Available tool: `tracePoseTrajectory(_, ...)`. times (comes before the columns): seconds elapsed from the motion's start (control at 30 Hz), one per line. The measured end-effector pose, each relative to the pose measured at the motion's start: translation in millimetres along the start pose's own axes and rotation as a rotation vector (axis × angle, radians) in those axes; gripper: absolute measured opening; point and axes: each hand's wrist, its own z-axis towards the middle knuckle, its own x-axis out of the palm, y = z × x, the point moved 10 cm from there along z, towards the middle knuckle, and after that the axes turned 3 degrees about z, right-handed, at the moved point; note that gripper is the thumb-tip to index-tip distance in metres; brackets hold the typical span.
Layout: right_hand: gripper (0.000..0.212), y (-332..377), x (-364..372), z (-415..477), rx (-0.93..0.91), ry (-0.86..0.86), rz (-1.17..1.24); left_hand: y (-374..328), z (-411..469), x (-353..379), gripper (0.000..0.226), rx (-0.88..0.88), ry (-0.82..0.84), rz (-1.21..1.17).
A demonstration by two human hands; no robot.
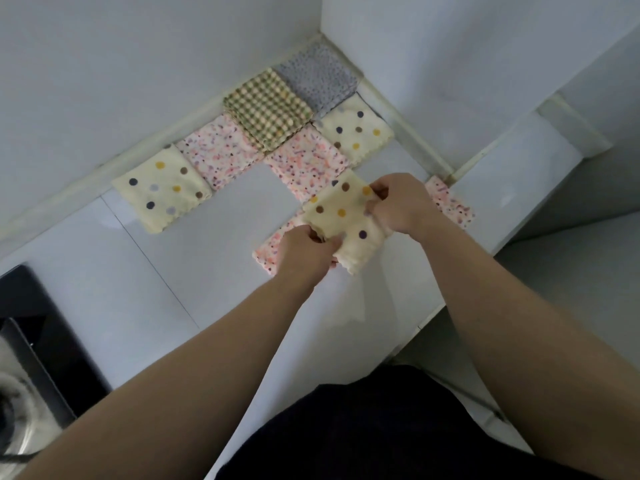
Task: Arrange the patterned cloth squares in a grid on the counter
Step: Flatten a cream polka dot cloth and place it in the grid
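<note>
— Six squares lay where?
— Edge to edge in the counter corner: four along the wall, two in front.
— And the hands?
— The left hand pinched the dotted cloth at its near-left edge, fingers curled; the right hand pinched its right edge. The cloth was over a pink square, just beside the front row. Another pink piece lay behind the right hand.

Cloth squares, nine, patterned.
Back row: grey square, gingham square, pink square, dotted square. Next row: second dotted, second pink. Front dotted, bent, overlaps front pink; last pink apart, right.
</note>
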Motion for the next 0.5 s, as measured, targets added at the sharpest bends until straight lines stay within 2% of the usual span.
tracePoseTrajectory(0.13,0.019,-4,7,22,-0.014,0.001,-0.019,-8,18,-2,0.04,-0.002,-0.032,0.11)
tracePoseTrajectory(0.23,0.019,-7,11,36,-0.027,0.008,-0.041,-11,29,-1,0.04,0.008,-0.054,0.177)
tracePoseTrajectory(0.4,0.03,-9,20,53,-0.056,0.026,-0.1,-17,36,1,0.037,-0.006,-0.082,0.312)
tracePoseTrajectory(0.5,0.035,-8,24,59,-0.093,0.036,-0.146,-32,26,-6,0.039,0.022,-0.168,0.496)
